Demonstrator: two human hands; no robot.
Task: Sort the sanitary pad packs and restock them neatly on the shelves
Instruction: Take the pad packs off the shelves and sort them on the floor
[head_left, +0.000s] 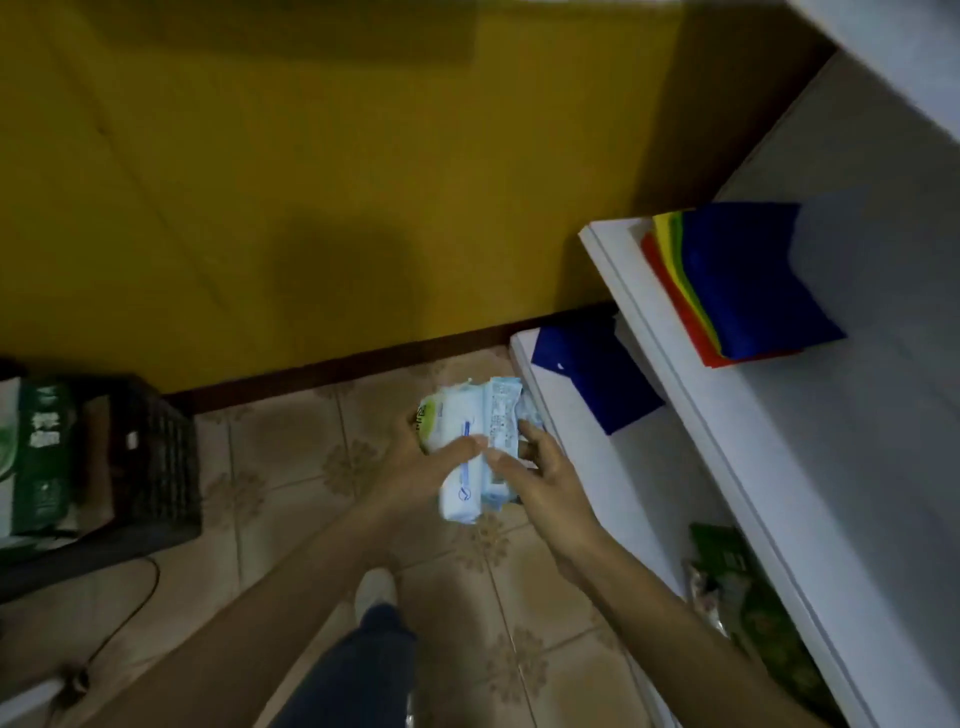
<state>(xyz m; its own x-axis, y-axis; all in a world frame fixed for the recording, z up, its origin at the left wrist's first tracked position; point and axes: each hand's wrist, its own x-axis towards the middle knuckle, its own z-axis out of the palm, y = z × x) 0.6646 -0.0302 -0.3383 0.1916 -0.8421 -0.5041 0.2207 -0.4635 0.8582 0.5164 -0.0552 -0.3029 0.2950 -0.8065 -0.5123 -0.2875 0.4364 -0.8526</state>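
White shelves (810, 467) are noted at right. A bundle of pad packs (460, 493) is held above the tiled floor (291, 467), just beside the lower shelf. It is clasped between left hand (415, 460) and right hand (548, 480), fingers (457, 448) curled round it. The packs are judged light, soft and slippery, best gripped along their long sides.

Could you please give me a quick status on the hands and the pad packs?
Left hand and right hand both grip a bundle of pad packs. Not yet shelved. Blue cloth lies on the lower shelf beside them.
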